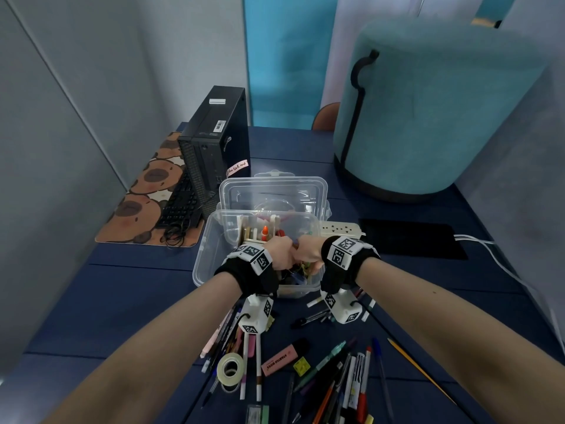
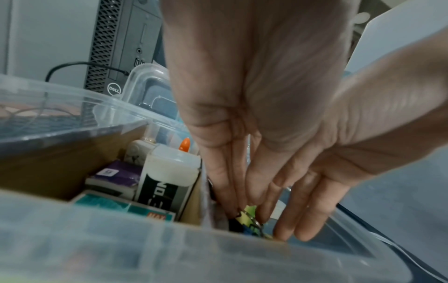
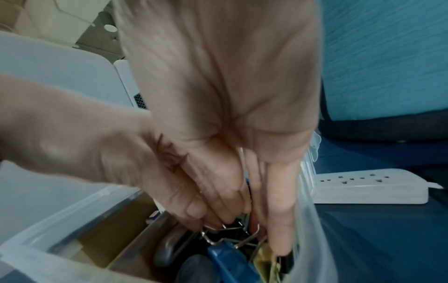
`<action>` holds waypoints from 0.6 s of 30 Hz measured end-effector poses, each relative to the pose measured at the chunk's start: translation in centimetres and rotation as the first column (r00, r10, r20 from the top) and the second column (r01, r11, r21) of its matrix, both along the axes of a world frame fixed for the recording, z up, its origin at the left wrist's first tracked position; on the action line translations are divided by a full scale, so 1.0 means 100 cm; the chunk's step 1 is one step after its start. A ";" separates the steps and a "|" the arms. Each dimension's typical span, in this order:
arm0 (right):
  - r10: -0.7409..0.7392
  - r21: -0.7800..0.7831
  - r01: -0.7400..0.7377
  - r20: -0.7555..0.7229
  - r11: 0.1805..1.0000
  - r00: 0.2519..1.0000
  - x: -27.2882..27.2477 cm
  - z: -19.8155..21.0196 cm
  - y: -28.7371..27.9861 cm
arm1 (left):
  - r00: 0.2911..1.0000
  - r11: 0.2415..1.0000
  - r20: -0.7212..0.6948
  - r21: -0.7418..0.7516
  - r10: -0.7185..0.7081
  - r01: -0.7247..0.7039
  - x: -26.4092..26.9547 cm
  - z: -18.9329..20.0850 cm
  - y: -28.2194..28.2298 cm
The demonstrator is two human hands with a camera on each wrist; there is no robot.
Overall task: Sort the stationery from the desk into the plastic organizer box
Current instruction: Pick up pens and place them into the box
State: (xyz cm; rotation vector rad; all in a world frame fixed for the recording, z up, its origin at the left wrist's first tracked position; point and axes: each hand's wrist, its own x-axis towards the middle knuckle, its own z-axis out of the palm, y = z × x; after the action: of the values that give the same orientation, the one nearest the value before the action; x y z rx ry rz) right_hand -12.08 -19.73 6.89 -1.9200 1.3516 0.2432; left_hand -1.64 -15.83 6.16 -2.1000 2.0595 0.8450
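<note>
Both hands reach into the right-hand section of the clear plastic organizer box (image 1: pixel 205 243). My left hand (image 1: pixel 282 255) points down, its fingertips (image 2: pixel 234 208) pinching the wire handles of binder clips (image 3: pixel 225 250), blue, black and yellow-green (image 2: pixel 250 209). My right hand (image 1: pixel 309 251) is pressed against the left one, with straight fingers (image 3: pixel 280 226) pushed down between the clips and the box wall. A wooden divider (image 1: pixel 248 232) splits the box. Its left section holds a glue bottle (image 2: pixel 169 172) and a staples box (image 2: pixel 126 208).
The box lid (image 1: pixel 272 191) stands behind the box, next to a black computer (image 1: pixel 214 142) and keyboard (image 1: pixel 180 203). A power strip (image 1: pixel 339 229) lies to the right. Loose pens (image 1: pixel 336 377), a tape roll (image 1: pixel 230 368) and a pink highlighter (image 1: pixel 281 359) lie on the near desk.
</note>
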 end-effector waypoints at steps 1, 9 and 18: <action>0.010 -0.010 -0.010 -0.013 1.000 1.000 0.001 -0.002 0.000 | 1.000 1.000 0.004 -0.008 0.004 -0.004 0.000 0.000 0.000; 0.057 -0.001 -0.058 -0.105 0.998 0.993 0.002 -0.013 0.002 | 0.988 0.999 -0.150 -0.044 -0.017 0.010 0.012 0.006 0.012; 0.081 -0.310 -0.014 0.203 0.951 0.976 -0.041 -0.015 0.071 | 0.923 0.908 -0.379 -0.361 0.065 -0.212 0.045 0.019 0.090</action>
State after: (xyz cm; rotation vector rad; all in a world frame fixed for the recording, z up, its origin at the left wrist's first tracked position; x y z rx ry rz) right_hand -16.21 -12.61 5.42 -2.1661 1.2554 -0.1583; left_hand 2.85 -6.86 8.09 -2.4858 2.4651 0.9609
